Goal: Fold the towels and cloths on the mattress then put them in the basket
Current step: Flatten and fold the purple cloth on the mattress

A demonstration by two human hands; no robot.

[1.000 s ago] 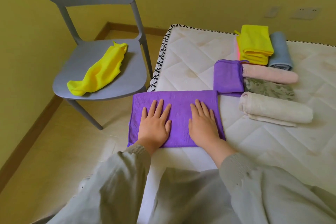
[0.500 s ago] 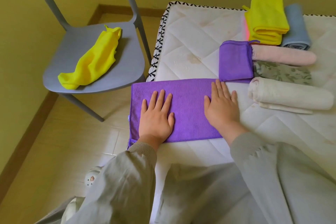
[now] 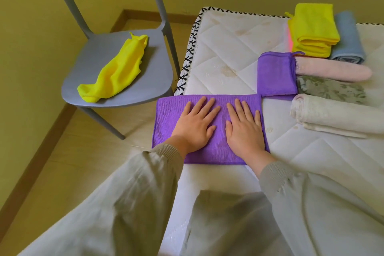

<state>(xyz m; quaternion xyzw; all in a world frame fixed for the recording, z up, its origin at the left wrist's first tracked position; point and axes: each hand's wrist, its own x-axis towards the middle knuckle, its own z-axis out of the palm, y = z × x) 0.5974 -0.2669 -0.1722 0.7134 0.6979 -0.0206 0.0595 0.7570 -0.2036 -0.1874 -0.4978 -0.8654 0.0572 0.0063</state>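
- At 6 o'clock on the mattress (image 3: pixel 224 48), by its left edge: a purple cloth (image 3: pixel 168 114), spread flat as a rectangle, left end reaching past the mattress edge.
- Left hand (image 3: pixel 193 127) palm down on the left half of that cloth; grip apart, fingers straight and slightly spread, clamped on nothing.
- Right hand (image 3: pixel 244 129) likewise palm down on the right half; grip apart, fingers straight, thumb near the left thumb but not touching.
- At 1 o'clock from the flat cloth, meeting its far right corner: a smaller folded purple cloth (image 3: pixel 276 75).
- At 3 o'clock from the folded one, side by side from far to near: a rolled pink towel (image 3: pixel 332 71), a grey floral towel (image 3: pixel 330 89), a rolled cream towel (image 3: pixel 336 114).
- Beyond these, at 12 o'clock: a folded yellow cloth (image 3: pixel 311 27), with a rolled blue towel (image 3: pixel 349 39) touching its right side.
- At 10 o'clock, off the mattress on the floor: a grey chair (image 3: pixel 99 52), with a crumpled yellow cloth (image 3: pixel 116 70) lying across the seat.
- At 6 o'clock, nearest the camera: grey sleeves (image 3: pixel 145 183) down to both wrists.
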